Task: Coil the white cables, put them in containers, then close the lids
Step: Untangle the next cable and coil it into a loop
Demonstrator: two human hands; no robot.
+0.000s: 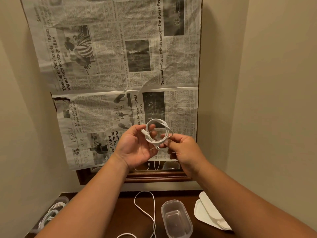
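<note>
White cable (151,140), partly behind fingers (151,126)

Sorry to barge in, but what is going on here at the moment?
A person holds a coiled white cable up in both hands, the left hand and right hand each pinching the loop. Below, on the dark wooden table, an open clear plastic container stands empty, with a loose white cable to its left and flat white lids to its right.
</note>
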